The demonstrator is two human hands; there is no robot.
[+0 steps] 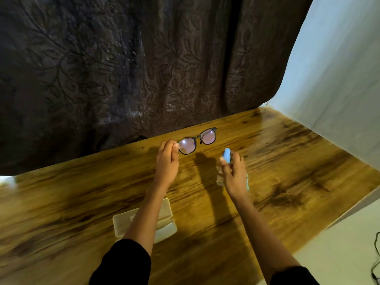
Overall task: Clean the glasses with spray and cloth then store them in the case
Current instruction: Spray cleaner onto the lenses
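Observation:
Black-framed glasses are held up above the wooden table, lenses facing me. My left hand pinches their left end. My right hand grips a small clear spray bottle with a blue top, upright, just right of and below the glasses. A bit of teal cloth shows at the right edge of that hand. A cream glasses case lies open near me on the table, partly hidden by my left forearm.
A dark leaf-patterned curtain hangs behind the table's far edge. A pale wall runs along the right side. The table's right edge drops to a light floor with a black cable.

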